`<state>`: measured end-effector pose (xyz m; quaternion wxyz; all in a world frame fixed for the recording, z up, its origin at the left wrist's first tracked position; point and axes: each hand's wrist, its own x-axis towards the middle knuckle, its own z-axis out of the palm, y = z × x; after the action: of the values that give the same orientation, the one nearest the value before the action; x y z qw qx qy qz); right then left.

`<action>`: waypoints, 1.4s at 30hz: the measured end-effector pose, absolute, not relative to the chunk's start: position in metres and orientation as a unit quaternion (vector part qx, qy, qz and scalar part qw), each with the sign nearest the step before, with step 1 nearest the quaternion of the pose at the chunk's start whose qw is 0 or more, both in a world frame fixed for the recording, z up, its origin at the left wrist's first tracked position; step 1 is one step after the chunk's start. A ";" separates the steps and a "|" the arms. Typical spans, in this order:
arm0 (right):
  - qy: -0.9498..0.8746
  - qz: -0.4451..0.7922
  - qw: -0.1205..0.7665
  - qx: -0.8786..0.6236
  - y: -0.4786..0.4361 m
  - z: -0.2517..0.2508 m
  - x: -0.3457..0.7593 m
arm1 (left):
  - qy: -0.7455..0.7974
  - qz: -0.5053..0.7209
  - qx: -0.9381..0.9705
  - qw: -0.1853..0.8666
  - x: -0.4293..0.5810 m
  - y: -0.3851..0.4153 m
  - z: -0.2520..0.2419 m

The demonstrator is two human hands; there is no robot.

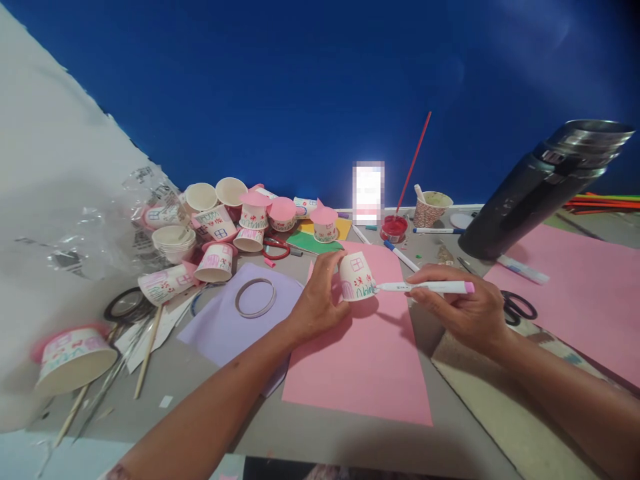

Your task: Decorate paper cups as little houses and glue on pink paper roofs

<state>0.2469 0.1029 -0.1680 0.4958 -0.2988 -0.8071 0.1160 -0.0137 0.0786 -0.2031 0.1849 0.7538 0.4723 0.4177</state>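
Note:
My left hand [323, 293] grips a small white paper cup [357, 275], turned upside down and slightly tilted. The cup bears a drawn pink window, a purple door, red flowers and green-blue grass strokes. In my right hand [465, 303] is a white marker [425, 287] with a pink end cap, held almost level. Its tip touches, or comes very close to, the grass strokes near the cup's rim. Beneath both lies a sheet of pink paper [357, 380]. Left of my left hand, a roll ring [255, 297] rests on purple paper [220, 333].
Several decorated cups [215, 261] with pink paper tops crowd the left back. Behind the pink sheet stand a red paint jar [394, 229] with a brush and a patterned cup [431, 208]. A dark flask [535, 193] and black-handled scissors [523, 307] are at the right.

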 end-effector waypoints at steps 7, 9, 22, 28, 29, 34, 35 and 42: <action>-0.806 0.139 0.492 -0.298 0.102 -0.168 0.247 | 0.489 0.418 0.720 0.260 -0.012 0.079 -0.205; -0.810 0.146 0.493 -0.280 0.102 -0.167 0.245 | 0.490 0.423 0.712 0.272 -0.011 0.079 -0.205; -0.780 0.153 0.510 -0.328 0.101 -0.167 0.251 | 0.468 0.459 0.666 0.356 -0.013 0.081 -0.208; -0.799 0.159 0.509 -0.279 0.101 -0.165 0.245 | 0.474 0.453 0.667 0.353 -0.010 0.080 -0.207; -0.801 0.158 0.509 -0.273 0.101 -0.165 0.245 | 0.474 0.452 0.668 0.353 -0.010 0.080 -0.206; -0.814 0.167 0.479 -0.282 0.104 -0.166 0.246 | 0.473 0.451 0.670 0.354 -0.011 0.080 -0.207; -0.815 0.170 0.475 -0.284 0.104 -0.166 0.246 | 0.476 0.448 0.668 0.355 -0.011 0.080 -0.207; -0.791 0.174 0.497 -0.312 0.102 -0.160 0.247 | 0.478 0.446 0.667 0.358 -0.012 0.079 -0.209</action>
<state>0.2474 0.1021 -0.1604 0.4968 -0.3115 -0.7911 0.1742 -0.0117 0.0790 -0.2089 0.3580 0.6671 0.4776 0.4458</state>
